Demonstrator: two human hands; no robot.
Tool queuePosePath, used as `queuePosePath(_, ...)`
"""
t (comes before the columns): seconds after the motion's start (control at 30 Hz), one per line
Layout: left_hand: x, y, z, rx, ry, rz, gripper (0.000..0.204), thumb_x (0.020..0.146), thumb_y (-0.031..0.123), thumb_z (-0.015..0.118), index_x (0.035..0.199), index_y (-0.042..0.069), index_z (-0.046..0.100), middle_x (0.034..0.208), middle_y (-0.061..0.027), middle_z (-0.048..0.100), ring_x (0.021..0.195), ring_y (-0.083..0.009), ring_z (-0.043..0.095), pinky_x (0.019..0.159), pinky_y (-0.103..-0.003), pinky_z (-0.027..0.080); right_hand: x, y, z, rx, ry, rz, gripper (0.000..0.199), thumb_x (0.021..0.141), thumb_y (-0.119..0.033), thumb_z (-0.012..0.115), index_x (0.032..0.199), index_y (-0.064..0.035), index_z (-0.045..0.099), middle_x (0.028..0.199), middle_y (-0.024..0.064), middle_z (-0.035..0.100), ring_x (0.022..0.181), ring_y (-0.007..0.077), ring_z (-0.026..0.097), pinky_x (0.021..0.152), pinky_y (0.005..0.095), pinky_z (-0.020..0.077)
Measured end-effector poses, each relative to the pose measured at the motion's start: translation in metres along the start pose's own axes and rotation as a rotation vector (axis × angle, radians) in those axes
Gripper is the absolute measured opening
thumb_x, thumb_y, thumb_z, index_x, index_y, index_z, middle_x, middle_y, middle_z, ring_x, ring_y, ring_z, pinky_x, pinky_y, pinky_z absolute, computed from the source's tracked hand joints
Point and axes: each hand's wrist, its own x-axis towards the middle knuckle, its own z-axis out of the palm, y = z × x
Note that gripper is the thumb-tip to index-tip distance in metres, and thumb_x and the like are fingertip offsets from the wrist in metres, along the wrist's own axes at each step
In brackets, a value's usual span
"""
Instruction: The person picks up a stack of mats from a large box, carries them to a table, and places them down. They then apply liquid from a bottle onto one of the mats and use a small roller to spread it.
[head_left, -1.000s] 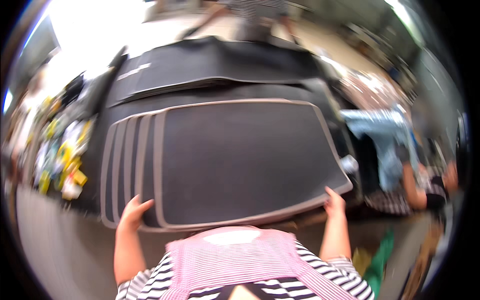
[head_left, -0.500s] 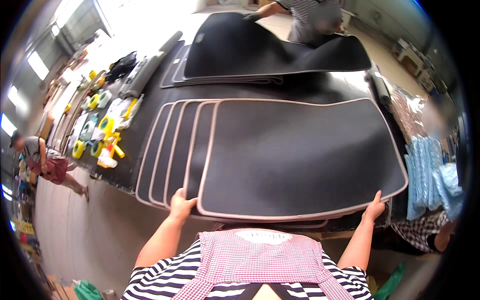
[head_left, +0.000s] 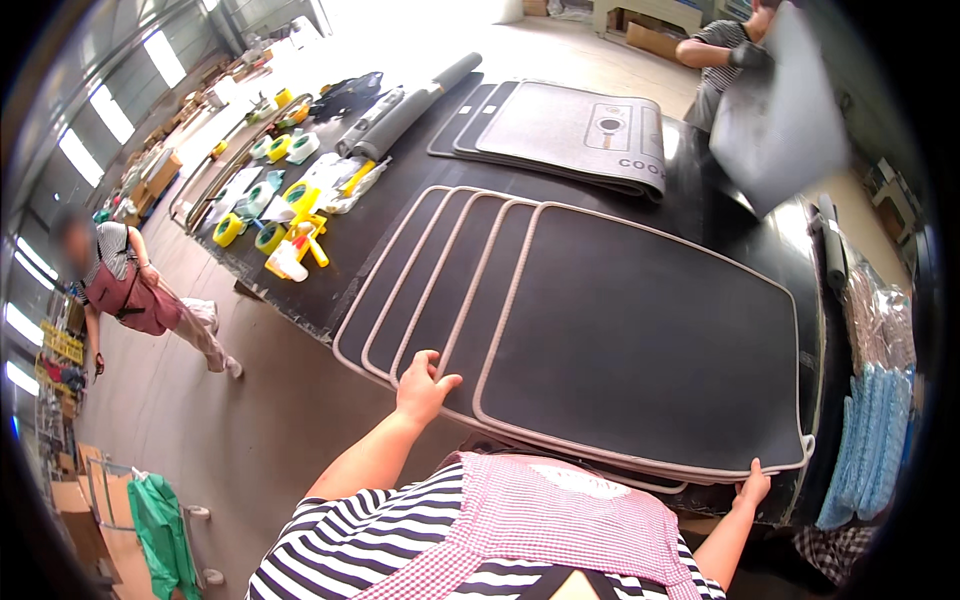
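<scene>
Head view: left hand (head_left: 424, 385) flat on the near edge of the fanned stack of dark mats (head_left: 450, 290), fingers spread over the pale piping, palm pressing down rather than pinching. Right hand (head_left: 752, 487) at the near right corner of the top mat (head_left: 640, 345), fingertips hooked over the grey border; whether the thumb closes beneath, impossible to tell. Top mat lying flat, dark with light trim, overlapping four more stepped out to the left, all on a long black table (head_left: 300, 290). Further back on the same table, a grey printed mat pile (head_left: 585, 130), and beside it a rolled dark mat (head_left: 420, 105). Along the left side, yellow and green tape rolls (head_left: 270, 215). At the far right corner, another person (head_left: 725, 55) lifting a grey sheet (head_left: 780, 115). Down the right edge, bagged blue cloths (head_left: 870, 440). On the floor at left, a person in a striped top (head_left: 130, 290) walking.
</scene>
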Motion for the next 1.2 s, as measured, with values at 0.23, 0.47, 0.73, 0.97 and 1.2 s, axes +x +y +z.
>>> queuePosePath(0.23, -0.015, -0.078, -0.013, -1.087, 0.330, -0.615, 0.066, 0.086, 0.015, 0.079, 0.136, 0.007, 0.037, 0.116, -0.0090, 0.054, 0.090, -0.0161, 0.057, 0.076, -0.031, 0.050, -0.051, 0.006, -0.005, 0.034, -0.079, 0.136, 0.033, 0.091, -0.040, 0.071, 0.098, -0.0095, 0.062, 0.090, 0.0017, 0.059, 0.075, 0.0144, 0.055, 0.064, 0.0308, 0.0459)
queuePosePath(0.47, -0.009, -0.054, 0.000, -0.917, 0.323, -0.626, 0.057, 0.083, 0.012, 0.082, 0.125, 0.001, 0.046, 0.102, -0.0067, 0.059, 0.077, -0.0128, 0.056, 0.063, -0.026, 0.047, -0.045, 0.004, 0.006, 0.130, -0.119, 0.319, 0.032, 0.084, -0.045, 0.077, 0.081, -0.0199, 0.059, 0.062, -0.0059, 0.049, 0.047, 0.0074, 0.049, 0.040, 0.0196, 0.0367)
queuePosePath(0.73, 0.002, -0.043, -0.016, -0.388, 0.257, -0.014, 0.042, 0.078, 0.001, 0.077, 0.113, -0.004, 0.054, 0.106, -0.0149, 0.066, 0.097, -0.0234, 0.064, 0.088, -0.036, 0.051, -0.057, 0.019, 0.018, 0.168, -0.078, 0.288, 0.027, 0.089, -0.040, 0.072, 0.083, -0.0204, 0.054, 0.061, -0.0050, 0.050, 0.048, 0.0122, 0.054, 0.042, 0.0243, 0.0380)
queuePosePath(0.97, 0.046, -0.050, -0.007, -0.520, 0.160, -0.139, 0.031, 0.077, 0.002, 0.078, 0.086, 0.001, 0.048, 0.080, -0.0032, 0.052, 0.071, -0.0155, 0.051, 0.062, -0.033, 0.045, -0.120, 0.014, 0.020, 0.271, -0.084, 0.199, 0.028, 0.086, -0.024, 0.076, 0.099, -0.0056, 0.059, 0.072, 0.0044, 0.049, 0.055, 0.0187, 0.057, 0.047, 0.0302, 0.0514)
queuePosePath(1.2, 0.123, -0.202, 0.000, -0.483, 0.074, -0.051, 0.038, 0.089, 0.030, 0.076, 0.103, 0.000, 0.059, 0.086, -0.0126, 0.069, 0.065, -0.0199, 0.064, 0.054, -0.034, 0.052, -0.117, 0.008, 0.009, 0.129, -0.225, 0.207, 0.031, 0.093, -0.027, 0.068, 0.103, 0.0013, 0.061, 0.084, 0.0110, 0.064, 0.061, 0.0208, 0.067, 0.051, 0.0295, 0.0543)
